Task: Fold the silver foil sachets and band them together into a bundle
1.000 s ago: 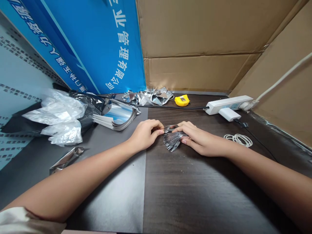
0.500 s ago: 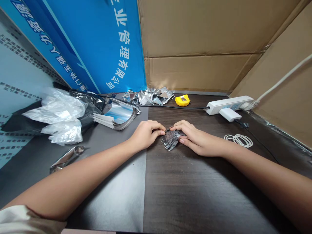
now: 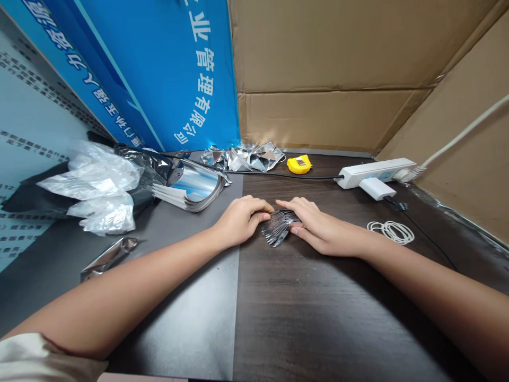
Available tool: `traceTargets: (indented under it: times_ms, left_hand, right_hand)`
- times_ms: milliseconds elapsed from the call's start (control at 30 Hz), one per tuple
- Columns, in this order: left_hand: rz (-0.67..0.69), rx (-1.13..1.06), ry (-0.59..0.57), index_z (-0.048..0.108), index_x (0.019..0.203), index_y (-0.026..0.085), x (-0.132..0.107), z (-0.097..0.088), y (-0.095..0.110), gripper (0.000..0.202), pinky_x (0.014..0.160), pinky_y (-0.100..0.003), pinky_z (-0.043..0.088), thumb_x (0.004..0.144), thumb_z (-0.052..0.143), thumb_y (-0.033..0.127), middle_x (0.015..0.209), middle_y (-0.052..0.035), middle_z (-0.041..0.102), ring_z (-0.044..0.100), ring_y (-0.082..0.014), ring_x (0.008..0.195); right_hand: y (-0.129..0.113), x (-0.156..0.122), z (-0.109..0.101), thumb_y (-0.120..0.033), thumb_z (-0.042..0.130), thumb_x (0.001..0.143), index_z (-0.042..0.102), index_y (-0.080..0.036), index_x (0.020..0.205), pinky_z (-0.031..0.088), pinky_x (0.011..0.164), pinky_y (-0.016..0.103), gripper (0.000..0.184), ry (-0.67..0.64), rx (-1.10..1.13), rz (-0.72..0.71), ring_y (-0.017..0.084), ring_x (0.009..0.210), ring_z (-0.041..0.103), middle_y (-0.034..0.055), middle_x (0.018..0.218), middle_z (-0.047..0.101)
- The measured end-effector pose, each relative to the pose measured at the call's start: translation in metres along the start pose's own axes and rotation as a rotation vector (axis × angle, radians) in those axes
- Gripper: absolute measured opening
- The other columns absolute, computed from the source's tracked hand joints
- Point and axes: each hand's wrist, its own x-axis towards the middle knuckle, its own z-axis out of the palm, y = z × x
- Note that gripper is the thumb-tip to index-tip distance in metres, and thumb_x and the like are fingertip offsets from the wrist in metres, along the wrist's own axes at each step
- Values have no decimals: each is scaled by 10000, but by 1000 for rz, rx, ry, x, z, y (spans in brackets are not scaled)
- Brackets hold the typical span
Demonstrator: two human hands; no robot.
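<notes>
A dark tabletop (image 3: 318, 318) walled by cardboard (image 3: 318, 116) carries everything. My left hand (image 3: 238, 220) and right hand (image 3: 318, 228) meet at its middle over a fan of small foil packets (image 3: 276, 232), which lies on the wood, probably so it stays spread. My left fingers are curled, pinching the fan's edge. My right fingers stretch across its top, thumb against its side, clamping it steady. A yellow tape measure (image 3: 299, 164) sits well behind.

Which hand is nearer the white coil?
Right. The right hand lies on the foil packets, with the coil to its right; the left hand pinches the packets from the other side.
</notes>
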Motion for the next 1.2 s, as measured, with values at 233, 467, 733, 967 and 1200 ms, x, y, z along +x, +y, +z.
traceTargets:
  times_ms: [233,467,733,967,1200]
  left_hand:
    - [51,35,7,664,868,193,-2,0,1,116,764,-279,443,915,611,102,847,8,722,585,-164,796]
    - [111,60,-18,674,906,190,-2,2,-4,117,800,-303,452,956,581,141,884,-13,725,593,-181,840]
    - [24,55,-22,651,871,187,-1,0,-2,93,797,-313,450,927,603,132,874,-12,716,594,-183,839]
    - [-29,76,-30,655,906,194,-1,0,-2,102,818,-338,458,937,566,155,911,-24,725,604,-202,880]
    - [-13,193,-29,679,972,187,-3,1,2,128,814,-367,454,940,555,194,920,-61,694,597,-226,886]
  right_hand:
    - [1,0,-2,-247,367,1050,308,-200,1522,494,987,627,478,18,-19,-33,332,1145,545,176,1260,549]
    - [2,-1,-3,-284,435,1035,325,-189,1527,515,949,612,513,33,-2,-2,346,1134,548,176,1214,589]
    - [8,-7,-1,-364,514,1005,411,-205,1369,543,986,542,411,101,69,51,326,1200,612,177,1295,580]
    - [10,-11,-1,-356,522,994,460,-213,1320,545,1010,562,361,114,67,64,328,1215,639,181,1303,628]
    - [6,-9,0,-291,513,993,438,-217,1334,518,1055,588,357,91,118,82,322,1307,602,190,1398,606]
